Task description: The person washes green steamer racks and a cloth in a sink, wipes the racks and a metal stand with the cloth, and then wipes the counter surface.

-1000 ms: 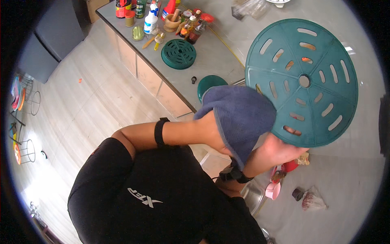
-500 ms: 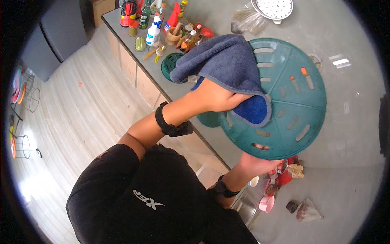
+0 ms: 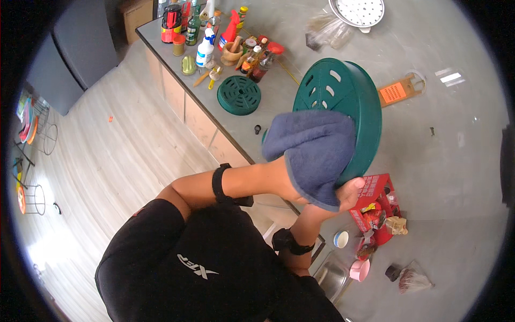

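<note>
Right hand (image 3: pixel 350 194) pinches round, slotted, green plastic disc (image 3: pixel 350 96), apparently bracing it against blue-grey fabric cloth (image 3: pixel 316 142); left hand (image 3: pixel 283 180): grip hidden, indeterminable.

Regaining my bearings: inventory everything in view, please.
Counter: 1, grey, centre
Large slotted disc: 1, green, centre
Cloth: 1, blue, against that disc
Small slotted disc: 1, green, on counter
Bottles: several, mixed, upper left
Mortar with pestle: 1, brown, beside bottles
Grater: 1, orange, upper right
Perforated plate: 1, white, top edge
Bag: 1, clear, beside plate
Box: 1, red, lower right
Sink: 1, silver, lower centre
Cup: 1, pink, beside sink
Floor: 1, pale, left
Wristbands: 2, black, forearms
Left grip: 1, bare, partly under cloth
Right grip: 1, bare, at disc's edge
</note>
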Demonstrator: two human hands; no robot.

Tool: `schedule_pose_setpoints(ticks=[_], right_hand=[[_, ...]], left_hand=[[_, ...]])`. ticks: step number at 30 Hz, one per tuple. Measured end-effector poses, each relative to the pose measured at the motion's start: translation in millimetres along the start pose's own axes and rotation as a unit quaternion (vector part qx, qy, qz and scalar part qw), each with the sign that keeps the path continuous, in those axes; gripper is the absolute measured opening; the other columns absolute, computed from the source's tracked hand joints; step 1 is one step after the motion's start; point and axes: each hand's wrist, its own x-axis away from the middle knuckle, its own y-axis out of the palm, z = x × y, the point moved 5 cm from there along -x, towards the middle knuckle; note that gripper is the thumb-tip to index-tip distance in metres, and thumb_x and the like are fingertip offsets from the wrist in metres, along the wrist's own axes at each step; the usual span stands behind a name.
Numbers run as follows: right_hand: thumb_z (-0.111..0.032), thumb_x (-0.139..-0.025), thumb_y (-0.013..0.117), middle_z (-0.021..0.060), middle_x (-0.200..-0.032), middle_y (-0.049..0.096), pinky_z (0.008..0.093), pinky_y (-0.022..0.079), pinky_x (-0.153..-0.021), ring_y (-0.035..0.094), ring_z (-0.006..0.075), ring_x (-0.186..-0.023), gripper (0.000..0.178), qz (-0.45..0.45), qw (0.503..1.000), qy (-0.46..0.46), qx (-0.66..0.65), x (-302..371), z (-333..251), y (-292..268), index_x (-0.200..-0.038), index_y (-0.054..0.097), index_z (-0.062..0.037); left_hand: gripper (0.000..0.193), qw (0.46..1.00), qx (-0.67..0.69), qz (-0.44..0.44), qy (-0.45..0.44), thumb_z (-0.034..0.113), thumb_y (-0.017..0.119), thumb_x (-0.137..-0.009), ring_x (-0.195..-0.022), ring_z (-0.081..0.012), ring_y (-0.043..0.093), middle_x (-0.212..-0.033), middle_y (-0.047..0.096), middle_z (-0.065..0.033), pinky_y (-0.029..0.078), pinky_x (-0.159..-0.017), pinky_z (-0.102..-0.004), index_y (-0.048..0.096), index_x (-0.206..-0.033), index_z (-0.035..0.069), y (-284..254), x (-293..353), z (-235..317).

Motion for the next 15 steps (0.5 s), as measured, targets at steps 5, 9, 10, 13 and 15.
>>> schedule_pose_setpoints(ticks=[5, 9, 10, 13, 15], right_hand=[[-0.077, -0.087, 0.015, 0.0036, -0.066, 0.055, 0.0261, 0.042, -0.058, 0.050, 0.0134, -0.062, 0.086, -0.037, 0.988, -0.135, 0.071, 2.6, 0.8, 8.9, -0.071, 0.053, -0.0015], [-0.080, -0.083, 0.023, 0.0096, -0.068, 0.060, 0.0295, 0.043, -0.051, 0.056, 0.0162, -0.060, 0.089, -0.066, 0.949, -0.249, 0.181, 7.9, -18.0, 22.1, -0.073, 0.056, 0.0013], [-0.080, -0.083, 0.023, 0.0096, -0.068, 0.060, 0.0295, 0.043, -0.051, 0.056, 0.0162, -0.060, 0.089, -0.064, 0.950, -0.246, 0.181, 7.2, -16.4, 20.4, -0.073, 0.056, 0.0013], [-0.075, -0.077, 0.048, 0.0096, -0.067, 0.059, 0.0323, 0.045, -0.050, 0.058, 0.0226, -0.058, 0.077, -0.091, 0.900, -0.377, 0.197, 13.2, -20.7, 17.7, -0.073, 0.057, 0.0011], [-0.066, -0.071, 0.065, 0.0093, -0.064, 0.056, 0.0336, 0.044, -0.047, 0.056, 0.0262, -0.054, 0.065, -0.141, 0.869, -0.400, 0.254, 21.7, -21.3, 22.5, -0.071, 0.056, -0.0010]], left_hand=[[0.061, 0.976, 0.095, -0.093, -0.174, 0.032, 0.073, -0.071, -0.109, -0.0351, 0.051, -0.114, 0.054, -0.0173, 0.037, -0.097, -0.0443, 0.053, -0.119, 0.000, -16.4, -21.0, 4.7], [0.045, 0.972, 0.075, -0.040, -0.220, 0.029, 0.066, -0.080, -0.099, -0.0270, 0.050, -0.105, 0.055, -0.0123, 0.039, -0.088, -0.0388, 0.055, -0.112, 0.000, -16.4, -15.2, -2.9], [0.042, 0.971, 0.064, -0.018, -0.228, 0.029, 0.064, -0.082, -0.097, -0.0250, 0.050, -0.103, 0.055, -0.0111, 0.040, -0.086, -0.0374, 0.056, -0.111, 0.000, -16.8, -13.6, -5.6], [0.032, 0.960, 0.033, 0.067, -0.269, 0.027, 0.058, -0.088, -0.089, -0.0189, 0.050, -0.097, 0.055, -0.0073, 0.041, -0.080, -0.0333, 0.057, -0.106, 0.000, -34.8, -11.0, -14.9], [0.028, 0.937, 0.031, 0.137, -0.319, 0.026, 0.054, -0.092, -0.085, -0.0148, 0.050, -0.092, 0.055, -0.0048, 0.043, -0.075, -0.0305, 0.058, -0.103, 0.000, -59.8, -8.8, -29.7]])
